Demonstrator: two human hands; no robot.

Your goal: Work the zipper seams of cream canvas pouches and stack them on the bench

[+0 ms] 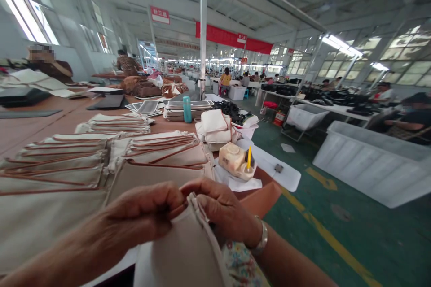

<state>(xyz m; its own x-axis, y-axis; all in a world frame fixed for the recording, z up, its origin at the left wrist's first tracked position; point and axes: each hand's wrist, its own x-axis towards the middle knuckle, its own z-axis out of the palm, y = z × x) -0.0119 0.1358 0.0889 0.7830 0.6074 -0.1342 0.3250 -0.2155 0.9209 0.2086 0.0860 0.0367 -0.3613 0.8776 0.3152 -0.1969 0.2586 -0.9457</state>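
Note:
A pale beige fabric piece [183, 251] hangs upright at the bottom centre, its seamed edge running down its right side. My left hand [144, 213] pinches its top corner from the left, fingers curled. From the right, my right hand [224, 208] closes on the same corner with thumb and fingers, and a metal band circles the wrist. The two hands meet at the fingertips. Behind them, stacks of beige fabric pieces with brown edging [161, 150] cover the brown table [47, 121].
Beyond the hands stand a container with a yellow-capped nozzle [234, 159], folded pieces [215, 125] and a teal bottle [186, 109]. White bins [370, 161] stand on the green floor at right. Other people sit or stand farther off.

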